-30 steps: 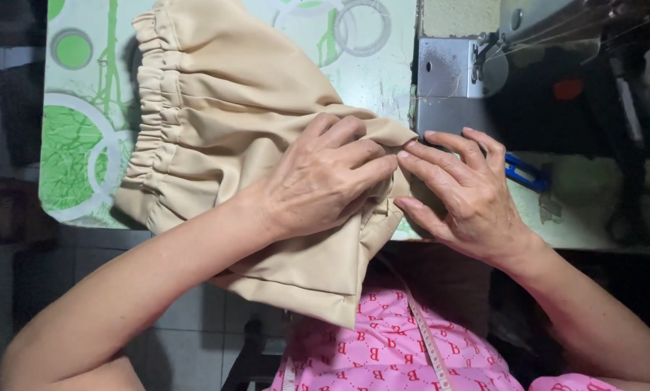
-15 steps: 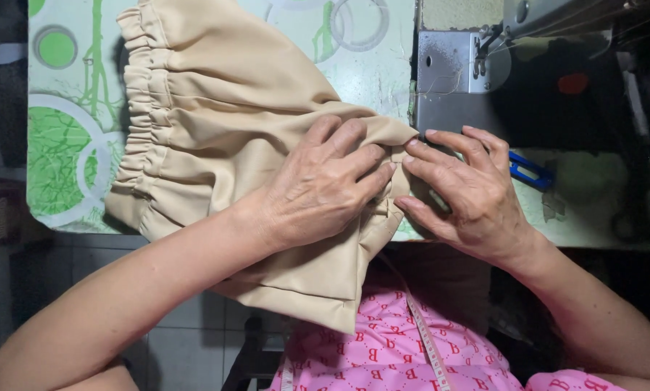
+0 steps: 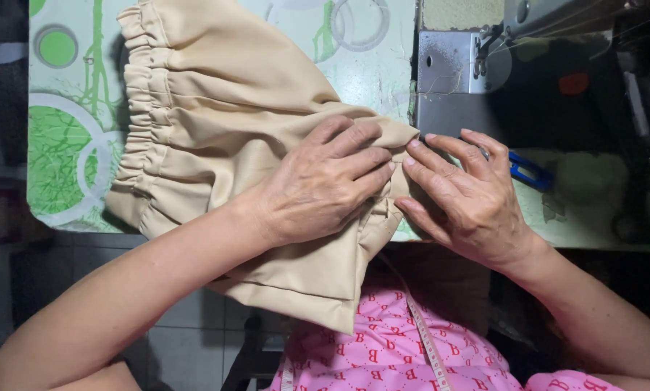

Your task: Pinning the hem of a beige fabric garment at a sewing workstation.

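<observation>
Evidently soft and limp, the beige gathered fabric garment (image 3: 223, 123) lies under both hands, left hand (image 3: 325, 185) and right hand (image 3: 466, 199), which press its folded corner flat, fingers open, best gripped at the edges.

A single head-worn camera looks steeply down, close over the table (image 3: 71, 210) edge and the person's lap.

- You're finding open tabletop (image 3: 71, 145) left of the beige cloth (image 3: 216, 108).
- The sewing machine (image 3: 549, 65) is blocking the far right.
- The blue scissors (image 3: 529, 172) are lying just beyond your right hand (image 3: 470, 199).
</observation>
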